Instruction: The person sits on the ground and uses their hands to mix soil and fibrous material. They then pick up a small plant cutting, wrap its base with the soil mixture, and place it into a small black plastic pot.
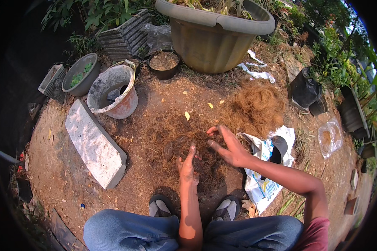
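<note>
My left hand (187,169) hovers above loose brown fibre and dark clumps on the ground, thumb pointing up and fingers partly curled. Whether it holds some of that fibre is hidden by the hand itself. To its right, my right hand (231,147) reaches in from the side with thumb and fingers apart and nothing visible between them. Below both hands lies the spread of coarse fibre, like coconut coir (168,131), mixed with soil. A larger fluffy heap of the same fibre (260,105) sits farther off to the right.
A printed white plastic sack (260,191) with a black pot (279,149) on it lies at right. Leftward are a concrete slab (94,146) and a crusted bucket (130,102). Beyond stand a small soil-filled pot (164,73) and a large planter (207,44). My sandalled feet flank the fibre.
</note>
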`<state>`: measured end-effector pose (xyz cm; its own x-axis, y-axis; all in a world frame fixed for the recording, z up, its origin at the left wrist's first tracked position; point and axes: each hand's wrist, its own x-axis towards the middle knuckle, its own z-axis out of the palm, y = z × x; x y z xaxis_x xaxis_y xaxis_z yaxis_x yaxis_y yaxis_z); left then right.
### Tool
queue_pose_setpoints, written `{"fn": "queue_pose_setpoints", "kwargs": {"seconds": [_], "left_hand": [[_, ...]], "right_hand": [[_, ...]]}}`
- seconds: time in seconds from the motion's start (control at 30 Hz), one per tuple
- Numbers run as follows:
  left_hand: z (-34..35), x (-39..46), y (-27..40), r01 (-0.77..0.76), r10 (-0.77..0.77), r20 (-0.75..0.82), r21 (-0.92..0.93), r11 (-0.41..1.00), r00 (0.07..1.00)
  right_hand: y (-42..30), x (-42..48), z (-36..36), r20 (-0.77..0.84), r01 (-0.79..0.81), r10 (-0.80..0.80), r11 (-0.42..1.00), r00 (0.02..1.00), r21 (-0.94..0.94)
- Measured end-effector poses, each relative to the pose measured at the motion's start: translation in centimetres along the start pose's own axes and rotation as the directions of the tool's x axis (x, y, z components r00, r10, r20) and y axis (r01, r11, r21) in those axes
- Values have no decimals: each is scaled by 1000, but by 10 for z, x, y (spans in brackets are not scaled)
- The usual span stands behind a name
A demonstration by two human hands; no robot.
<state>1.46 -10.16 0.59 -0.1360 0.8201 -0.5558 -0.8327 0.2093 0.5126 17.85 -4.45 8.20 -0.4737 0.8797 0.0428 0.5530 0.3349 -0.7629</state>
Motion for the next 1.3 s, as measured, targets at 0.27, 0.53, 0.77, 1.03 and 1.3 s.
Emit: {"fn": "queue_pose_setpoints", "kwargs": {"seconds": [0.27,0.53,0.77,1.03,1.3], "left_hand": [[15,-12,3,0,-4,49,89,996,999],[11,-8,0,30,-30,117,-1,1000,993],[3,-2,-8,64,-58,126,-39,997,990],[24,-17,3,111,-110,25,-28,993,994],[-3,-1,-14,11,-11,31,-1,1000,999]], "right_hand": [[-5,0,3,21,5,-4,1000,1000,-26],[-14,2,6,68,36,-37,999,997,11],[-16,4,8,84,40,-40,999,996,11],[-16,2,8,83,39,-41,999,996,16],[-17,1,10,189,67,-74,997,979,47]]}}
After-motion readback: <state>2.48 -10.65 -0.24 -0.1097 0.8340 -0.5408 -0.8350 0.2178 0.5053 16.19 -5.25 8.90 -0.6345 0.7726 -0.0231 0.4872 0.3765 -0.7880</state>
